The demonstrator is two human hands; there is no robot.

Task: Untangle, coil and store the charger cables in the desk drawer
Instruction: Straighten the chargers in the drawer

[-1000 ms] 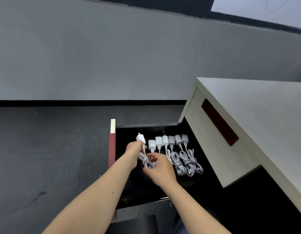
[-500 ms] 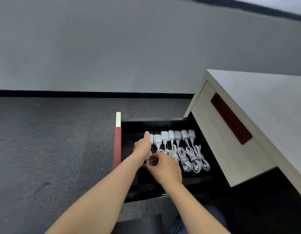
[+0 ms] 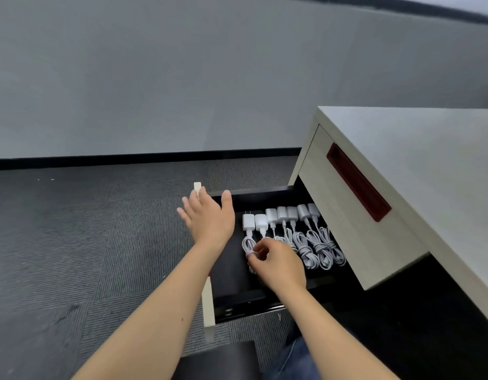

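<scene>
From the head view, I am seeing the left hand (image 3: 208,216) hovering with fingers spread open, holding nothing, over the drawer (image 3: 237,281) front edge. The right hand (image 3: 278,263) is pinching the leftmost coiled charger cable (image 3: 248,244) lying inside the drawer, beside the other coiled chargers (image 3: 314,242).

My right hand (image 3: 278,263) covers the lower coils of the two leftmost charger cables (image 3: 249,246), so I can't tell whether my fingers pinch one; my left hand (image 3: 207,216) hides the drawer (image 3: 264,194) front's upper end
</scene>
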